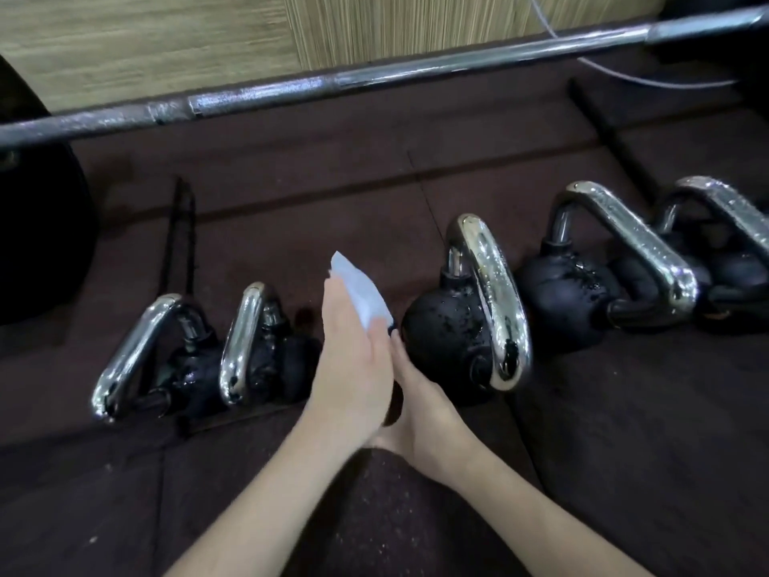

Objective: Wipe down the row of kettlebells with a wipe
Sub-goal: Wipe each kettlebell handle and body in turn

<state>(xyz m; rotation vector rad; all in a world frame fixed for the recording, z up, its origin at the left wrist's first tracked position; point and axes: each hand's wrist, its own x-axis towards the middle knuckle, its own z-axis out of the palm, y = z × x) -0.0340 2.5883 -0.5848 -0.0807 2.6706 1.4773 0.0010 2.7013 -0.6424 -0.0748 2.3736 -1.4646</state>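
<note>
On dark rubber floor, wood-panel wall at 12 o'clock: five kettlebells in row, one barbell. Left hand grasps wipe; right hand flat, relaxed beneath.

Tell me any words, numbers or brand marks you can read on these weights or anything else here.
None can be read.
Black kettlebells with chrome handles: no weight number or brand shows on the sides facing the camera.
Long steel barbell bar: only scuffs, no lettering.
Pale blue wipe: plain.
</note>
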